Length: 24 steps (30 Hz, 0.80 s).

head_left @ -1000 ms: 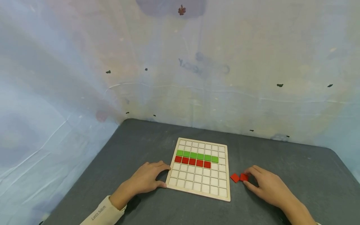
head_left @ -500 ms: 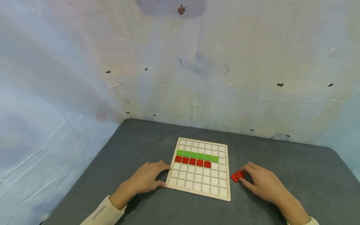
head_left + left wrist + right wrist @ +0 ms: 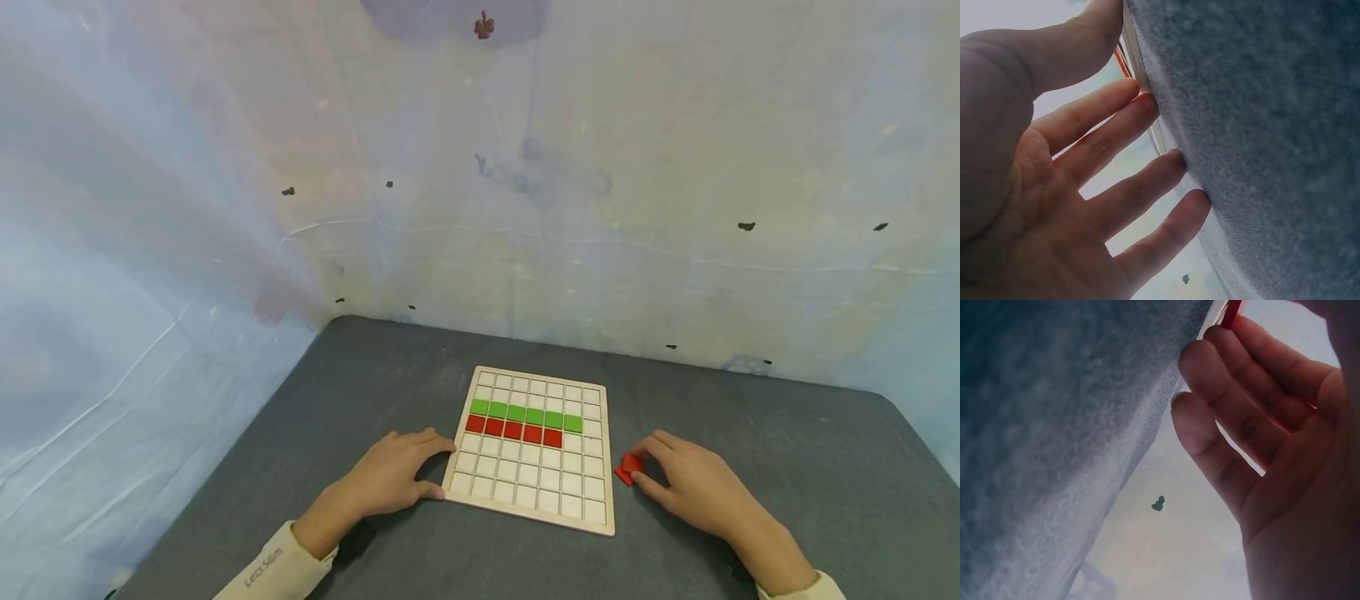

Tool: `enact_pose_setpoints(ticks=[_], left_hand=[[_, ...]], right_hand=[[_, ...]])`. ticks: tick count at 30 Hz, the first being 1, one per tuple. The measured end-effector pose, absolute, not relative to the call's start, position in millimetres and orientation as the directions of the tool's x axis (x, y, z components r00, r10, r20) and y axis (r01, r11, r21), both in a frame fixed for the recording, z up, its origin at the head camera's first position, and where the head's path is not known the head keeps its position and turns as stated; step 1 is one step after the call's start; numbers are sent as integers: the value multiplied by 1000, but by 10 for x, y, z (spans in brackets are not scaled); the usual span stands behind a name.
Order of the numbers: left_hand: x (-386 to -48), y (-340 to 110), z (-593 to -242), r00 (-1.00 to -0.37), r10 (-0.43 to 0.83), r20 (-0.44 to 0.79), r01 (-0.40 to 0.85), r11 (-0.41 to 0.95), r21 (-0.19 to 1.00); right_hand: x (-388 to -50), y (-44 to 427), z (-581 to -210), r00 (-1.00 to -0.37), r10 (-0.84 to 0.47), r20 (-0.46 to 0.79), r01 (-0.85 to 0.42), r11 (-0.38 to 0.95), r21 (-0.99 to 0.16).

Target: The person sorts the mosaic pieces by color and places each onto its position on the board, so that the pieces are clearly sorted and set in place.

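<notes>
A square wooden grid board (image 3: 528,475) lies on the dark table. One row across it holds green tiles (image 3: 516,413), and the row just below holds red tiles (image 3: 513,431). My left hand (image 3: 388,473) rests at the board's left side, fingertips and thumb touching its edge, fingers extended in the left wrist view. To the right of the board, my right hand (image 3: 697,482) pinches a loose red tile (image 3: 633,463) between thumb and finger. It partly covers a second loose red tile (image 3: 622,476). The right wrist view shows red (image 3: 1230,312) at the fingertips.
The dark grey tabletop (image 3: 390,367) extends around the board. Behind it and to the left hangs a pale patterned cloth (image 3: 600,208) with small dark marks.
My right hand has moved slightly left, bringing the pinched red tile from beside the other loose one to partly over it. The left hand and board have stayed put.
</notes>
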State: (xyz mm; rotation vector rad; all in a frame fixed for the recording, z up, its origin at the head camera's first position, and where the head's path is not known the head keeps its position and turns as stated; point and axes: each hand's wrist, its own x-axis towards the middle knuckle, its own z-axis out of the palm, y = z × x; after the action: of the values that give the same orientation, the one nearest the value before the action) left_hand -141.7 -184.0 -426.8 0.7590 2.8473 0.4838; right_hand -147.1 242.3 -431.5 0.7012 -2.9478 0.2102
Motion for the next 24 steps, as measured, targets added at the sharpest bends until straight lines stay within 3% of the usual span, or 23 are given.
enact_pose_setpoints(ticks=[24], left_hand=[[-1415, -1845, -4272, -858, 509, -65, 462, 822, 333]], right_hand=[[-1584, 2205, -4315, -868, -472, 153, -488, 868, -95]])
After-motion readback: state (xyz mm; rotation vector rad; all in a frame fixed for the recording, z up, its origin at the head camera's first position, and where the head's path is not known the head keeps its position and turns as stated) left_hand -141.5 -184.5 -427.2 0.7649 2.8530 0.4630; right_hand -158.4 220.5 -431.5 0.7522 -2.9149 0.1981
